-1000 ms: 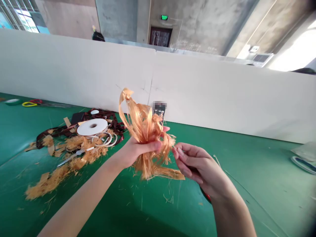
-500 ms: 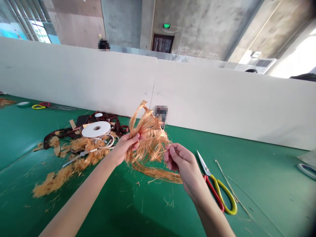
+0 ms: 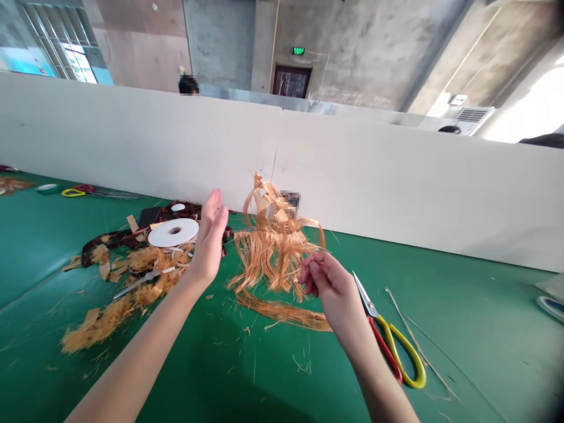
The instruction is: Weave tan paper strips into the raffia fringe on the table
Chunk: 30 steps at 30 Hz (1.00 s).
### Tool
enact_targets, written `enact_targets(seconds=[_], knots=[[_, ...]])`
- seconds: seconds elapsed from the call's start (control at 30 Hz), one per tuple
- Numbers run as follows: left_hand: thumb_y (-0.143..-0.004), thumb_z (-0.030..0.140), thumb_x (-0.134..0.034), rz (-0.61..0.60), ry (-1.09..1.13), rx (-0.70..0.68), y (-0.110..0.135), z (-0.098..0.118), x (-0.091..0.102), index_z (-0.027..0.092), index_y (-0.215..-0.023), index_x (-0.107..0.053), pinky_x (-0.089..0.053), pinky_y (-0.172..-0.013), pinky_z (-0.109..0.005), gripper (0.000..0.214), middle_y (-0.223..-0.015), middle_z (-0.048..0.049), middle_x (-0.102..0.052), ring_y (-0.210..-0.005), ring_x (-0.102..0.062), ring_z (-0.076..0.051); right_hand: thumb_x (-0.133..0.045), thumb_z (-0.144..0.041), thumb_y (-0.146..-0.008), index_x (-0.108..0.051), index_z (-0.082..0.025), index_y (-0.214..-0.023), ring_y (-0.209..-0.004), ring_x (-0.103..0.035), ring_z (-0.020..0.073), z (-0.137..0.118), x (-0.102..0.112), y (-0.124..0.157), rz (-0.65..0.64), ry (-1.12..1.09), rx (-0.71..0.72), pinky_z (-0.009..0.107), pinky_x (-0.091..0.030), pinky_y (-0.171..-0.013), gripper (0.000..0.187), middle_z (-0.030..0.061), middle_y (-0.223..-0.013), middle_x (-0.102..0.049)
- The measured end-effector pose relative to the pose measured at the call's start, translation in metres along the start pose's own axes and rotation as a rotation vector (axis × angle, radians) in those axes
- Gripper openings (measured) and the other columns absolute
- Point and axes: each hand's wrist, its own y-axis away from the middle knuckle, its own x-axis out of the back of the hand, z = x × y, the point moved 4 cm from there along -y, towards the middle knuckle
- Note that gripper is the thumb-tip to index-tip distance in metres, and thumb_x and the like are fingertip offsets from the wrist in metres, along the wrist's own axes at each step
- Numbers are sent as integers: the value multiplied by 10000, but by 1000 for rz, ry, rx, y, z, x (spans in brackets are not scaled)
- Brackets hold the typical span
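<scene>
A bundle of frayed tan-orange fibre strips (image 3: 264,258) stands in the middle of the green table, with loops of ribbon at its top and a blurred patch at its upper right. My left hand (image 3: 210,241) is raised to the left of it, fingers stretched out and apart from the strips. At the bundle's right side, my right hand (image 3: 324,279) has its fingers pinched together; what they hold, if anything, cannot be made out. A loose hank of fibre (image 3: 282,310) lies in front of the bundle, its right end partly behind my right hand.
Scissors with red and yellow handles (image 3: 396,346) lie at the right, near thin stalks (image 3: 418,343). On the left are a white spool (image 3: 173,232), fibre scraps (image 3: 97,332) and dark ribbon (image 3: 123,239). A white partition (image 3: 374,182) borders the table behind.
My left hand has let go of the fibre strips and moved left and up, fingers straightened. The strips now hang down in the middle. My right hand has shifted slightly right.
</scene>
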Motion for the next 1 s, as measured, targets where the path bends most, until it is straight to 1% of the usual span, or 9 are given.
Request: enact_targets(seconds=[0.13, 0.23, 0.33, 0.5, 0.63, 0.73, 0.83, 0.9, 1.0], knots=[[-885, 613, -447, -60, -120, -114, 2, 26, -27, 326, -1481, -192, -70, -1204, -381, 708, -1610, 2, -104, -1477, -40, -222, -440, -270, -901, -535, -197, -794, -488, -461, 96, -3, -6, 4, -37, 52, 23, 245, -329, -482, 161, -14, -628, -567], [-887, 642, -407, -80, -13, -131, -1, 30, -42, 323, -1441, -281, -110, -1198, -420, 652, -1533, -26, -321, -1465, -136, -242, -479, -284, -878, -541, -186, -777, -431, -404, 71, -3, -15, 8, -165, -50, -78, 226, -262, -437, 154, -27, -586, -552], [-916, 592, -406, -95, 207, -167, -6, 32, -47, 288, -1328, -460, -181, -1180, -385, 515, -1409, -30, -497, -1418, -282, -238, -544, -294, -843, -544, -177, -762, -394, -336, 44, -2, -22, 14, -287, -224, -252, 211, -175, -417, 142, -38, -549, -543], [-883, 563, -503, -294, 521, 74, 3, 28, -55, 225, -1156, -608, -474, -949, -400, 447, -1182, -80, -666, -1125, -607, -281, -672, -290, -759, -544, -168, -722, -361, -282, 17, -2, -27, 18, -405, -481, -446, 197, -102, -391, 181, -46, -503, -543], [-788, 583, -629, -457, 613, 196, 20, 21, -58, 240, -1211, -594, -510, -881, -371, 545, -1255, -83, -628, -1159, -580, -297, -694, -165, -668, -582, -156, -725, -339, -237, -3, 0, -29, 17, -479, -644, -511, 172, -68, -359, 126, -57, -477, -539], [-725, 401, -753, -607, 599, 215, 28, 19, -59, 233, -1249, -566, -495, -922, -396, 581, -1324, -100, -581, -1216, -533, -325, -674, -118, -619, -603, -152, -739, -331, -232, -7, 0, -29, 16, -507, -696, -531, 163, -64, -345, 143, -58, -475, -548], [-683, 307, -790, -708, 499, 281, 32, 14, -59, 235, -1243, -576, -524, -856, -411, 604, -1253, -101, -624, -1072, -614, -304, -682, -145, -647, -591, -153, -730, -332, -243, -5, -2, -27, 15, -484, -663, -519, 164, -75, -346, 123, -56, -476, -543], [-694, 293, -790, -692, 410, 317, 32, 6, -56, 212, -1160, -636, -529, -791, -364, 497, -1039, -78, -699, -897, -656, -238, -693, -183, -684, -576, -157, -738, -338, -246, -1, -4, -23, 15, -439, -610, -503, 166, -75, -349, 132, -58, -476, -530], [-704, 286, -793, -544, 316, 353, 30, -10, -47, 179, -947, -709, -481, -619, -254, 278, -784, -32, -683, -675, -607, -143, -696, -242, -714, -540, -163, -714, -351, -269, 5, -8, -15, 14, -346, -521, -465, 171, -75, -353, 175, -46, -496, -535]])
